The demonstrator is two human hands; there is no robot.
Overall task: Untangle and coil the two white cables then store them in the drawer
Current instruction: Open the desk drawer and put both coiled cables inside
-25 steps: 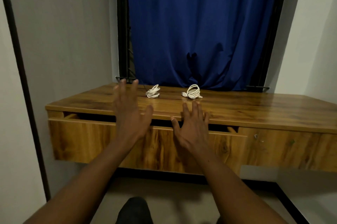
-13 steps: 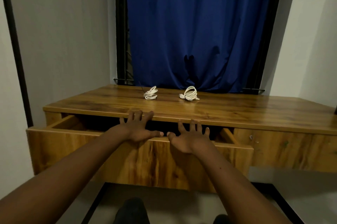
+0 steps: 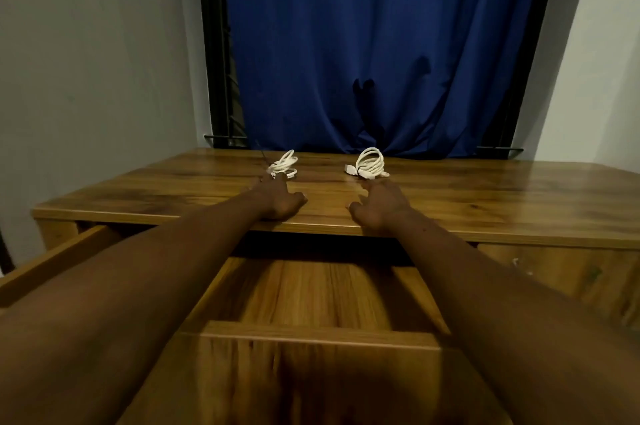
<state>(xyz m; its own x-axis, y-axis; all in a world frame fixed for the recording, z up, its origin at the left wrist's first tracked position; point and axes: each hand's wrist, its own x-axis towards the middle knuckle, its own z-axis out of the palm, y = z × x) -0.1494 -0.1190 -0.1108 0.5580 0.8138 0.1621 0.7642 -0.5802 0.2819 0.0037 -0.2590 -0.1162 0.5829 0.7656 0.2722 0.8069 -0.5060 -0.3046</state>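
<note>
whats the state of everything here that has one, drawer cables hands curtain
drawer: open, no cables in it
left cable: coiled, on the desk top, not gripped
right cable: coiled, on the desk top, not gripped
left hand: open, fingers at the left cable, contact unclear
right hand: open, just short of the right cable
curtain: drawn shut

Open drawer (image 3: 311,333) can be reached from above through the gap between the forearms (image 3: 138,286), a bare desktop (image 3: 485,196) lane is seen between left cable coil (image 3: 284,166) and right cable coil (image 3: 370,164), and passage behind is blocked by the blue curtain (image 3: 381,43).
</note>
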